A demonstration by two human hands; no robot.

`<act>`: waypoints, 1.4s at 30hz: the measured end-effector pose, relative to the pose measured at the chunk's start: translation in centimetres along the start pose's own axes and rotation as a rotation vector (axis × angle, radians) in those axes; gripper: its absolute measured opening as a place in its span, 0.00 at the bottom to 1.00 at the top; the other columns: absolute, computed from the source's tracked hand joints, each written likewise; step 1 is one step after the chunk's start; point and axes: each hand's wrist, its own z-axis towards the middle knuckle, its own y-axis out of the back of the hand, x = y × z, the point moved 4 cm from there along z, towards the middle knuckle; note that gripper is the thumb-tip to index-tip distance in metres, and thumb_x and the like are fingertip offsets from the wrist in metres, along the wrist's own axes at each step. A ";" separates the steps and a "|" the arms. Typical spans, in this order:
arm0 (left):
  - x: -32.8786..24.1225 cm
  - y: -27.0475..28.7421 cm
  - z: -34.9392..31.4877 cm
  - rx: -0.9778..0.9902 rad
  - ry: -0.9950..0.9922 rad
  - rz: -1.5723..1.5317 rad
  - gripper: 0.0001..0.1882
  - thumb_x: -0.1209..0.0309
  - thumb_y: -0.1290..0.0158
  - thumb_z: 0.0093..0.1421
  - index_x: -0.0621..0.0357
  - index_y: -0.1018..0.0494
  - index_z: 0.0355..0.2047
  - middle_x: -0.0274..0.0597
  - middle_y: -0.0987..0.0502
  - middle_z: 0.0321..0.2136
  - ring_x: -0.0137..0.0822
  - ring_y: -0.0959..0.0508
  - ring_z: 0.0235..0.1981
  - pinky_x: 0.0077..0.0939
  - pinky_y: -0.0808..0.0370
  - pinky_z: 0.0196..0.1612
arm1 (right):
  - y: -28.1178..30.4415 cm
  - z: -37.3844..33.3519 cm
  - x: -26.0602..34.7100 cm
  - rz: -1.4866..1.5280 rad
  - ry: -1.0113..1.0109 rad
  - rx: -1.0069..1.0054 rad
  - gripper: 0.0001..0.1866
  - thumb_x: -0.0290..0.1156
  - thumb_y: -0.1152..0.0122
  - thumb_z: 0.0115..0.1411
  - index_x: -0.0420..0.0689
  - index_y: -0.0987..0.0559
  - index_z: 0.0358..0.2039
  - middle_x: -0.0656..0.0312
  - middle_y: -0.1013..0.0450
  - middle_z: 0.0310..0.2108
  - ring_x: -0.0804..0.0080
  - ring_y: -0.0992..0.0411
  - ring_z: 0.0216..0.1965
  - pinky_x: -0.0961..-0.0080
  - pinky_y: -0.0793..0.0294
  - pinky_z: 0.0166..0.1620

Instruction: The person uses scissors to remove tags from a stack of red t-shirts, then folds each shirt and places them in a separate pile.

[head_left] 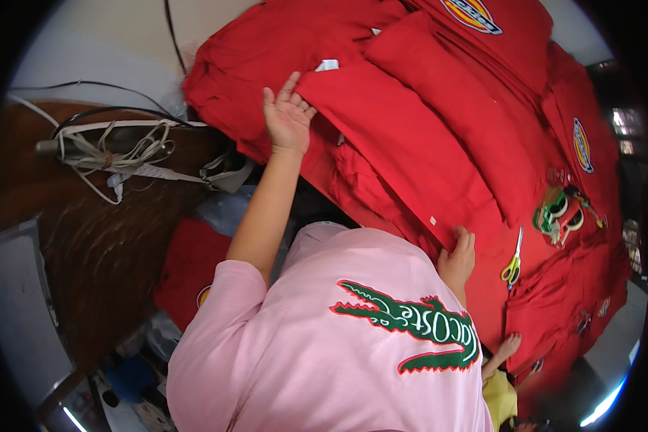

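Observation:
A flat folded red garment (410, 137) lies on the work surface, its long edge running from my left hand to my right. My left hand (289, 122) is at its far left corner, palm turned up and fingers apart. Some of those fingertips touch or slip just under the cloth edge. At the near end of the same garment, my right hand (459, 261) bends its fingers together over the edge, closed on the cloth; the fingertips are partly hidden. A small pale tag (433, 221) shows near that end. Under the raised edge lies crumpled red fabric (367, 176).
Yellow-handled scissors (512, 270) and tape rolls (560, 214) lie to the right. Red garments with round patches (582, 144) are piled around. Tangled cords (115, 155) lie on a brown surface at left. Another person's hand (510, 347) rests by the near right pile.

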 end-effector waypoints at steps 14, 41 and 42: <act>0.2 -0.1 2.8 -0.247 0.058 0.286 0.27 0.55 0.49 0.68 0.59 0.34 0.61 0.54 0.28 0.58 0.52 0.28 0.62 0.54 0.30 0.62 | 2.4 -4.0 -6.9 0.372 -0.292 0.093 0.12 0.22 0.36 0.59 0.43 0.23 0.44 0.63 0.27 0.25 0.75 0.28 0.28 0.76 0.27 0.34; 8.0 0.6 -16.1 0.022 0.359 0.505 0.18 0.70 0.50 0.71 0.66 0.28 0.57 0.54 0.20 0.52 0.43 0.18 0.51 0.35 0.21 0.53 | -2.1 -6.2 -10.7 1.000 -0.734 0.521 0.13 0.37 0.33 0.66 0.38 0.15 0.36 0.66 0.24 0.24 0.82 0.28 0.24 0.82 0.28 0.28; 9.0 -0.1 -17.0 0.067 0.426 0.516 0.21 0.68 0.50 0.70 0.67 0.30 0.60 0.54 0.21 0.54 0.42 0.19 0.53 0.34 0.22 0.55 | -2.7 -5.9 -10.2 0.978 -0.736 0.560 0.14 0.38 0.32 0.66 0.38 0.16 0.34 0.66 0.24 0.23 0.83 0.28 0.24 0.82 0.28 0.28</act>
